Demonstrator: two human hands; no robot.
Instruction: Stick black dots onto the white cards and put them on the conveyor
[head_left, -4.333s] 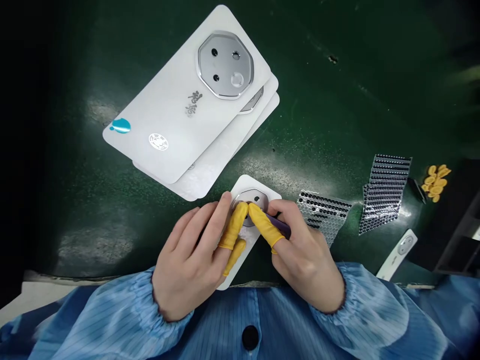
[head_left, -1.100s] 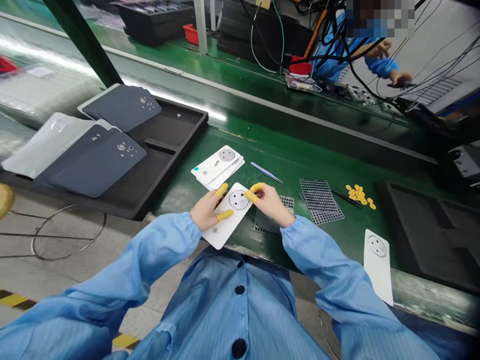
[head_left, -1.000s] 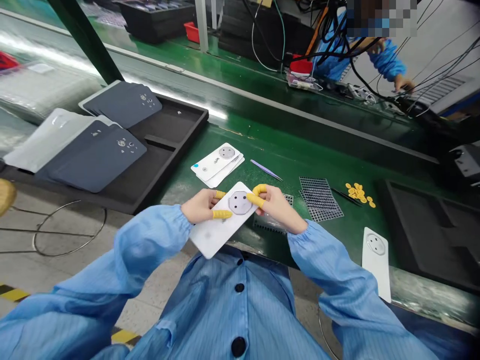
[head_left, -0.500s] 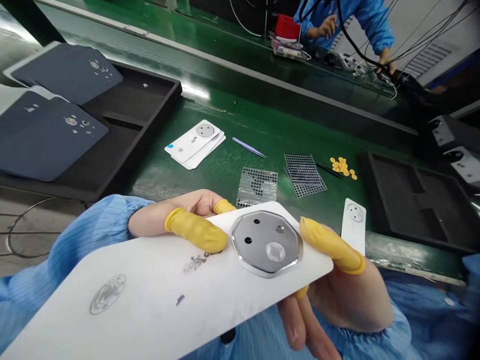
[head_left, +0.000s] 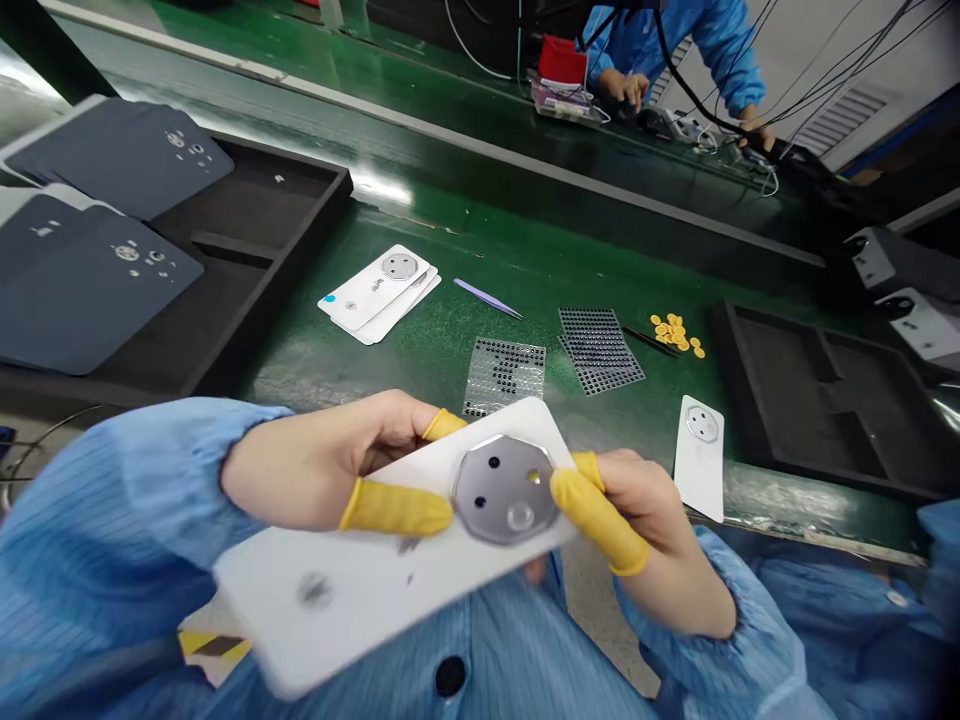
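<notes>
A white phone back cover (head_left: 375, 592) is held in front of my chest, tilted, with its grey camera plate (head_left: 501, 490) toward the upper right. My left hand (head_left: 337, 460) grips its far long edge, the thumb in a yellow finger cot lying flat by the camera plate. At the camera end, my right hand (head_left: 637, 515) pinches the cover, its yellow-cotted thumb on the rim of the plate. The fingers beneath the cover are mostly hidden. Just beyond it on the green bench lies a clear sheet of small black dots (head_left: 506, 372).
Two overlapping white covers (head_left: 367, 305), purple tweezers (head_left: 487, 298), dotted black sheets (head_left: 600, 350), and yellow finger cots (head_left: 675, 330) lie on the bench. Another white cover (head_left: 697, 470) is at right. Black trays (head_left: 795, 400) flank both sides; dark sheets cover the left one. A co-worker's hand (head_left: 626, 88) shows opposite.
The cover has moved farther from my face and swung so its lower end is in view. My right thumb has shifted onto the camera plate's edge. The co-worker's hand has lowered.
</notes>
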